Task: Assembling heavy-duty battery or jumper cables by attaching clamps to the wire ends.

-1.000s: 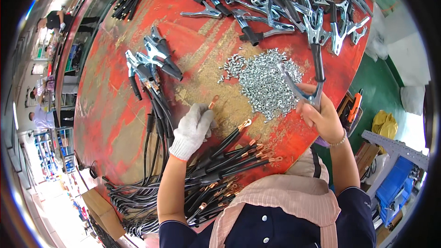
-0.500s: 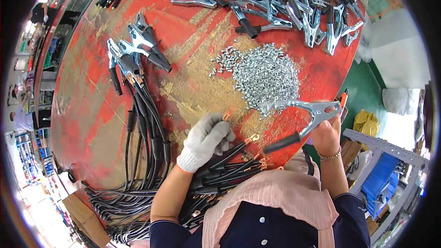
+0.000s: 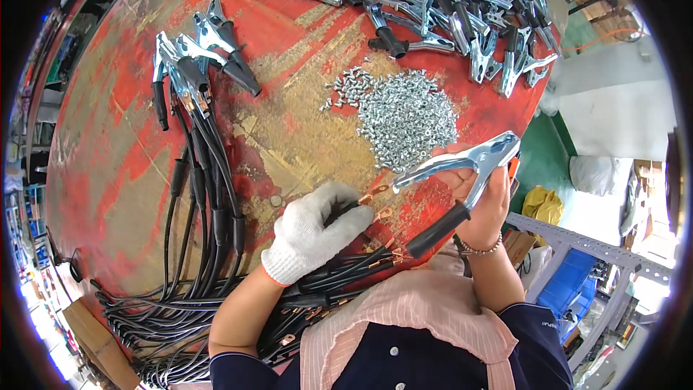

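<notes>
My left hand (image 3: 310, 235), in a white knit glove, is closed around a black cable end whose copper lug (image 3: 375, 193) sticks out past the fingertips. A second copper lug (image 3: 385, 213) shows just below those fingers. My bare right hand (image 3: 482, 225) holds a silver metal clamp (image 3: 473, 159) with a black handle sleeve (image 3: 438, 230). The clamp's jaw tip points left, close to the copper lug but seemingly apart from it. Behind the right fingers an orange-ended object (image 3: 513, 168) shows; most of it is hidden.
A heap of small silver screws (image 3: 408, 119) lies beyond my hands. Many loose clamps (image 3: 462, 14) are piled at the far right. On the left, clamps (image 3: 184, 65) sit joined to black cables (image 3: 213, 195). More lugged cables (image 3: 325, 282) lie along the table's near edge.
The clamp in my right hand has turned and come left, its jaw nearer my left hand. My left hand's lug now reaches out toward it. The whole view has shifted slightly.
</notes>
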Demonstrator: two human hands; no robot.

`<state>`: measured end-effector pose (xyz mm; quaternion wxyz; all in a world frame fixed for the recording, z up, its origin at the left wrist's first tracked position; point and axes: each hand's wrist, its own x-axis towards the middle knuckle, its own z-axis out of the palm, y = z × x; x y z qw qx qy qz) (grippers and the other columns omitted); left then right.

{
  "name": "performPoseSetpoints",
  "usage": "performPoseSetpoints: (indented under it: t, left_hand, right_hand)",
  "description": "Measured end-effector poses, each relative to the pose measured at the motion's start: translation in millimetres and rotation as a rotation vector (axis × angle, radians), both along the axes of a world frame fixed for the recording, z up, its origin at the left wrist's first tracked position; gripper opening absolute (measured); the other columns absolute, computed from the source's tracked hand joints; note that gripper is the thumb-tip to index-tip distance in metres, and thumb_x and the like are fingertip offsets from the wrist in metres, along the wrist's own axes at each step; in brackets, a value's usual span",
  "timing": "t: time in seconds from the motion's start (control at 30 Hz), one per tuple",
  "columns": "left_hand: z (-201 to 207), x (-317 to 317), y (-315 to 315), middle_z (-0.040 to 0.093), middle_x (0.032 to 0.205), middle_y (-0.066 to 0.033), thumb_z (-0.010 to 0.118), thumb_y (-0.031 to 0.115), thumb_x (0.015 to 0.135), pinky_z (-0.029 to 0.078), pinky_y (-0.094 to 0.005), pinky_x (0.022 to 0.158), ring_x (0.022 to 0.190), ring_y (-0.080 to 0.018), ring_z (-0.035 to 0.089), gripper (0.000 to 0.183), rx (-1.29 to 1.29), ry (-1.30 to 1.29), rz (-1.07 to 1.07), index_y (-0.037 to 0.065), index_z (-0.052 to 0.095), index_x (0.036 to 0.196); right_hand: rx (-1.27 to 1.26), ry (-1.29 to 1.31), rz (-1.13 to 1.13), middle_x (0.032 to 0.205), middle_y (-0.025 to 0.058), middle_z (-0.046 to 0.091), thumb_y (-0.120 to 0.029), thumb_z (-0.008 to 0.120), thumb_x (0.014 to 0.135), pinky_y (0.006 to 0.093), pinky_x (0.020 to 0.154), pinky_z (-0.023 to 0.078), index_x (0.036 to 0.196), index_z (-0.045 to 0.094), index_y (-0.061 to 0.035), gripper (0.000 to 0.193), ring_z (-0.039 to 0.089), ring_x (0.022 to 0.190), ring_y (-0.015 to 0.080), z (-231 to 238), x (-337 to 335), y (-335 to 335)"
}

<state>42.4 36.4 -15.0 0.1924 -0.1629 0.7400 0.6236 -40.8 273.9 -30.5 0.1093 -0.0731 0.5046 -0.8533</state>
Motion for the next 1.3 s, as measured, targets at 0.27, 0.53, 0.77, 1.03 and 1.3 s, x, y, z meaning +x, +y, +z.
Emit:
performPoseSetpoints:
  t: [0.27, 0.53, 0.77, 1.03, 1.3]
  left_hand:
    - [5, -1, 3, 0.065, 0.071, -0.0026, 0.071, 0.028, 0.088, 0.047, -0.0250, 0.059, 0.062, -0.0067, 0.057, 0.027, -0.041, -0.034, -0.045, 0.002, 0.069, 0.098]
    - [5, -1, 4, 0.065, 0.071, -0.0026, 0.070, 0.028, 0.089, 0.047, -0.0245, 0.058, 0.063, -0.0063, 0.058, 0.028, -0.028, -0.043, -0.048, 0.003, 0.068, 0.100]
    - [3, -3, 1, 0.065, 0.074, -0.0029, 0.064, 0.019, 0.093, 0.045, -0.0214, 0.052, 0.060, -0.0051, 0.056, 0.022, 0.057, -0.029, -0.048, 0.000, 0.063, 0.103]
    - [3, -2, 3, 0.065, 0.075, -0.0028, 0.062, 0.019, 0.095, 0.045, -0.0212, 0.053, 0.060, -0.0051, 0.055, 0.022, 0.080, -0.020, -0.047, 0.001, 0.062, 0.107]
    - [8, -5, 3, 0.065, 0.075, -0.0027, 0.060, 0.018, 0.096, 0.046, -0.0213, 0.054, 0.062, -0.0054, 0.057, 0.024, 0.043, -0.035, -0.075, 0.001, 0.062, 0.113]
  right_hand:
    - [0.059, 0.182, 0.199, 0.123, 0.0295, 0.056, -0.026, 0.059, 0.097, 0.0478, 0.095, 0.050, 0.127, 0.032, -0.0052, 0.045, 0.059, 0.114, 0.0379, 3, 17, -25]
    - [0.200, 0.177, 0.170, 0.119, 0.0283, 0.058, -0.038, 0.064, 0.093, 0.0513, 0.092, 0.052, 0.120, 0.037, -0.0012, 0.053, 0.061, 0.112, 0.0401, 10, 25, -24]
    - [0.170, 0.201, 0.140, 0.117, 0.0279, 0.058, -0.041, 0.060, 0.095, 0.0567, 0.093, 0.052, 0.122, 0.039, 0.0008, 0.054, 0.061, 0.111, 0.0423, 7, 24, -26]
    - [0.131, 0.132, 0.157, 0.115, 0.0243, 0.062, -0.032, 0.062, 0.096, 0.0501, 0.098, 0.046, 0.119, 0.034, -0.0031, 0.047, 0.062, 0.111, 0.0362, 11, 28, -31]
    - [0.149, 0.131, 0.138, 0.115, 0.0246, 0.062, -0.032, 0.062, 0.096, 0.0495, 0.098, 0.047, 0.118, 0.033, -0.0046, 0.046, 0.062, 0.112, 0.0351, 10, 28, -31]
